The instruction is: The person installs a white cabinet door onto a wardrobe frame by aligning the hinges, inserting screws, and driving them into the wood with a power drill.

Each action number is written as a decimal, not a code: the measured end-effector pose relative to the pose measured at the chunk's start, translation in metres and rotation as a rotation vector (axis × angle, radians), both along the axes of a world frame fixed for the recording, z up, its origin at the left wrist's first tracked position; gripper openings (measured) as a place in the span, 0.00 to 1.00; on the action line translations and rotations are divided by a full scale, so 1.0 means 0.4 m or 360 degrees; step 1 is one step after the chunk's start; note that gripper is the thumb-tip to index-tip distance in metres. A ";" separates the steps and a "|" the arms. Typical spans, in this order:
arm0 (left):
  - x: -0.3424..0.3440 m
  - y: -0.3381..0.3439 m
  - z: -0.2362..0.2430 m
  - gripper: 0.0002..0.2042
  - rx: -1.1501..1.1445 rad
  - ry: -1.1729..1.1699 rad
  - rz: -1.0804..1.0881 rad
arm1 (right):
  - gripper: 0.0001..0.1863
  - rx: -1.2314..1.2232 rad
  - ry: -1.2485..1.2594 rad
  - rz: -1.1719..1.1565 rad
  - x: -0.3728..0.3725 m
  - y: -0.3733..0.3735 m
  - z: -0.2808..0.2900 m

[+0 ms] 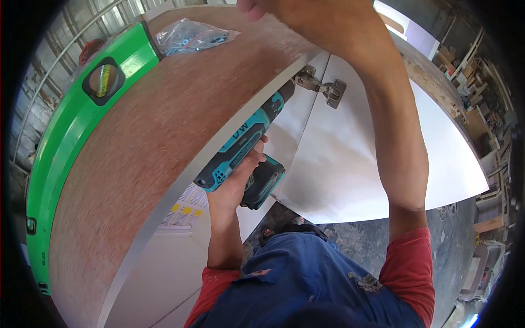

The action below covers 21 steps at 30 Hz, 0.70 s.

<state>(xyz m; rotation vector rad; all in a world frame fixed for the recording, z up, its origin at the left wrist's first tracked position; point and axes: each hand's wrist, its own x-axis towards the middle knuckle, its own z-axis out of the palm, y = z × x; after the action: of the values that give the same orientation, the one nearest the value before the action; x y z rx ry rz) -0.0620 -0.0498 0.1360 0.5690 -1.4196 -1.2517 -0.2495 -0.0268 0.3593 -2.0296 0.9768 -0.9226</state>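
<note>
1. The drill (240, 147) is teal and black and sits under the edge of the brown board (164, 126), in front of the white door (350, 164)
2. Its long axis runs from lower left to upper right; the nose points up and right at the metal hinge (322, 86), with the tip at or just short of it
3. The battery end of the drill hangs low, just right of the grip
4. The left hand (238, 180) is wrapped around the grip, fingers closed tight on the drill
5. The right hand (284, 11) reaches up over the far edge of the board, its arm crossing in front of the door; most of its fingers run out of view, so I cannot tell how they are set
6. The hinge joins the door to the white panel (290, 126) beside it
7. On the board lies a clear bag (188, 35) holding small blue and red bits, too small to tell apart
8. A green level (82, 126) lies along the left edge of the board, its 1 big vial window near the bag
9. The floor (350, 240) below is grey
</note>
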 end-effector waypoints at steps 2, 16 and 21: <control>0.004 -0.001 -0.011 0.09 -0.0002 0.0006 0.0018 | 0.03 -0.1298 -0.0012 -0.0890 0.041 -0.033 -0.115; 0.105 0.040 -0.142 0.18 0.0171 0.0336 -0.0137 | 0.08 -0.0128 -0.1139 -0.1023 0.002 0.072 -0.553; 0.120 0.059 -0.218 0.29 0.0289 0.0275 -0.0140 | 0.10 0.0268 -0.1773 -0.0994 0.047 0.009 -0.629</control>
<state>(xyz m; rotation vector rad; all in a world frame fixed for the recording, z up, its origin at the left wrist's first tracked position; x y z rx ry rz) -0.0139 -0.0263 0.0488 0.5115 -1.2054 -1.4741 -0.2305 -0.0233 0.1077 -0.7583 0.9398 -1.9003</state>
